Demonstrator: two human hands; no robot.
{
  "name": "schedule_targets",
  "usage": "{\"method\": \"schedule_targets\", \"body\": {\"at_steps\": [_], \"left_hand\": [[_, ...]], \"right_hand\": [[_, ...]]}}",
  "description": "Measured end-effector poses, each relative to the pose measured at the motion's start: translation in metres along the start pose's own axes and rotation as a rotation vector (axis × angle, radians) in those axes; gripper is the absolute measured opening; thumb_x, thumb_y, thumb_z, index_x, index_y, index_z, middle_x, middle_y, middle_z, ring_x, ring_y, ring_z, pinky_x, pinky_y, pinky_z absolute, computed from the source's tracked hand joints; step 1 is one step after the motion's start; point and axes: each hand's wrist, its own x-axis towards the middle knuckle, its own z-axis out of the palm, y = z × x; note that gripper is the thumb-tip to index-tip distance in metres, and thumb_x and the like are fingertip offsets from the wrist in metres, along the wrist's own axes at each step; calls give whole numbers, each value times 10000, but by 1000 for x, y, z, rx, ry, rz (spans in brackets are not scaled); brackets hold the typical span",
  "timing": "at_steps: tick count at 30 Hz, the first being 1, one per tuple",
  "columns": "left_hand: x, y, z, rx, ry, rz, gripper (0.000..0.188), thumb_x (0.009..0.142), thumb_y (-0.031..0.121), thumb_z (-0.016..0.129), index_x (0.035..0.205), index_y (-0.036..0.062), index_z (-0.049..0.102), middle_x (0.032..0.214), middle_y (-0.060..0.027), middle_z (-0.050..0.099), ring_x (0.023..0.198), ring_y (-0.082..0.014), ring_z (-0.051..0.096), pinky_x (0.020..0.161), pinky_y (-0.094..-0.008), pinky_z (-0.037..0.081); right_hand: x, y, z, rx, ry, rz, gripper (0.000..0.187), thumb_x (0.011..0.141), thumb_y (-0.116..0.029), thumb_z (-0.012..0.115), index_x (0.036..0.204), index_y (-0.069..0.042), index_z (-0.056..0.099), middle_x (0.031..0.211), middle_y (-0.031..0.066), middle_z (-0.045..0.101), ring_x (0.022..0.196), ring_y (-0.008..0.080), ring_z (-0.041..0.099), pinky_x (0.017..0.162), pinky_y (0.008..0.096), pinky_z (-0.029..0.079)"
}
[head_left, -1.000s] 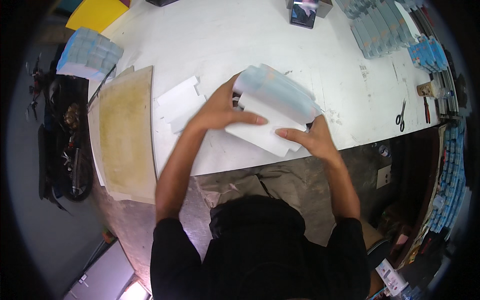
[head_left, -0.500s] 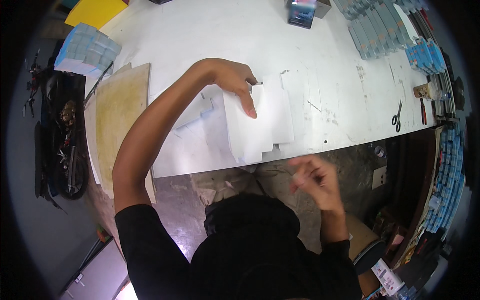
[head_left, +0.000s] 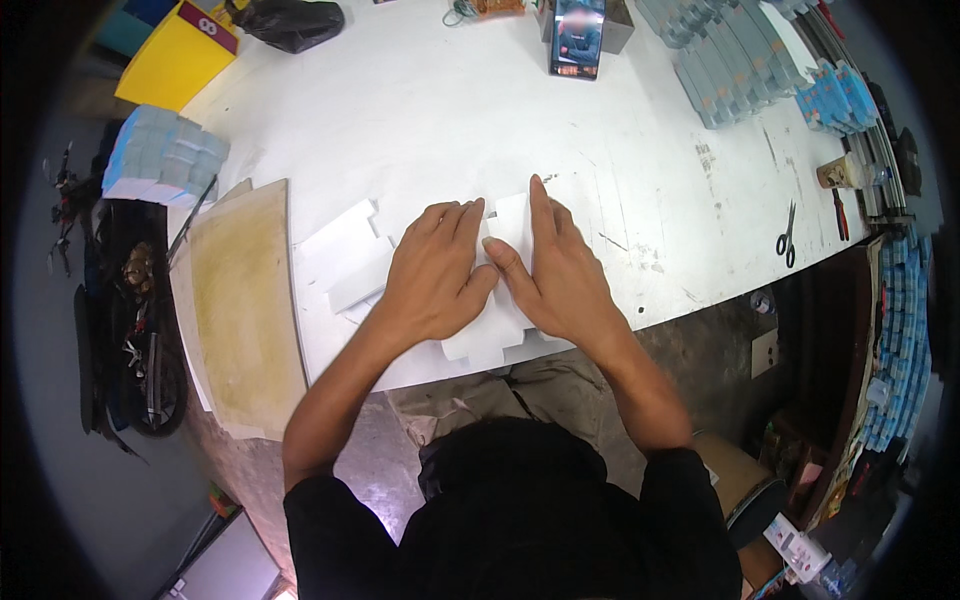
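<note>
A white die-cut card blank (head_left: pixel 483 338) with notched, tabbed edges lies at the front of the white table, partly covered by my hands. My left hand (head_left: pixel 437 268) lies over its left side, palm down, fingers stretched out and close together. On its right side rests my right hand (head_left: pixel 560 275), fingers extended away from me and thumb pointing toward the left hand. Both hands are open, touching the card without gripping it. Just left of them is a second white card piece (head_left: pixel 345 245) with stepped edges and a folded-up flap.
A yellowish board (head_left: pixel 243 300) overhangs the table's left front edge. Scissors (head_left: pixel 788 238), red-handled pliers (head_left: pixel 840 214) and a cup (head_left: pixel 838 172) are at the right. A phone (head_left: pixel 577 40) leans at the back. Stacked grey-blue boxes (head_left: pixel 740 65) stand far right, more boxes (head_left: pixel 165 157) far left.
My right hand has come up from below the table edge onto the card. My left hand has let go of the card's far edge and now lies flat on it.
</note>
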Motion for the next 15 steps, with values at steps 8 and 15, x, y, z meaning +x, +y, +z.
{"method": "schedule_targets", "body": {"at_steps": [8, 15], "left_hand": [[4, -5, 21, -125, 202, 46, 516, 889, 188, 722, 1310, -98, 642, 1102, -286, 734, 1181, -450, 646, 906, -492, 571], [4, -9, 24, -259, 162, 38, 557, 861, 169, 766, 1335, -94, 640, 1108, -221, 728, 1076, -375, 640, 868, -435, 545]], "right_hand": [[-2, 18, 8, 391, -6, -21, 801, 1069, -327, 625, 1601, 136, 246, 1298, 407, 592, 1066, 533, 675, 921, 547, 550], [-3, 23, 9, 324, -50, -24, 739, 1058, -250, 612, 1605, 111, 271, 1339, 365, 555, 1175, 489, 580, 1068, 560, 447]]}}
